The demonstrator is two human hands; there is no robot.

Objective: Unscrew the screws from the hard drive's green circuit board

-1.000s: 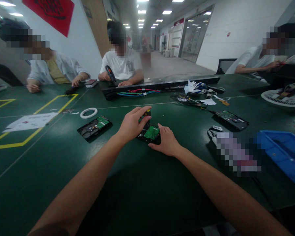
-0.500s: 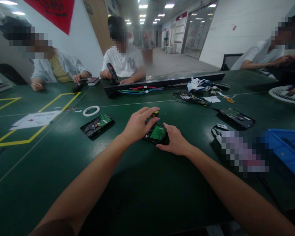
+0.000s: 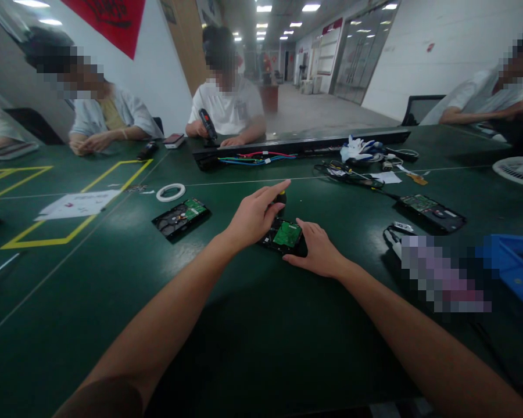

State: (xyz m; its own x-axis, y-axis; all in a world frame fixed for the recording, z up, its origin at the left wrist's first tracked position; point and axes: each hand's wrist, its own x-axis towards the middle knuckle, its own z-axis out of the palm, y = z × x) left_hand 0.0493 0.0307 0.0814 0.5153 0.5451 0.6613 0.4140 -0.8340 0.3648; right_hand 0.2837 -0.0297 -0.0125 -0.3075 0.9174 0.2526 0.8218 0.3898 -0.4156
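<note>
In the middle of the table lies a hard drive, its green circuit board facing up. My right hand grips its right side, thumb at the near edge and fingers at the far corner. Over the drive's far left part, my left hand holds a stubby screwdriver with a black and yellow handle. The thumb and fingers close round that handle, with the index finger stretched over its top. The screwdriver's tip is hidden behind the hand.
Other hard drives lie left and right. A white ring, paper sheet, cables, white-blue gloves and a blue bin surround them. Across the table, a person holds a power drill.
The view has turned slightly left. My left index finger has shifted over the screwdriver's top, while my right hand keeps its hold. The person at left has brought both hands together.
</note>
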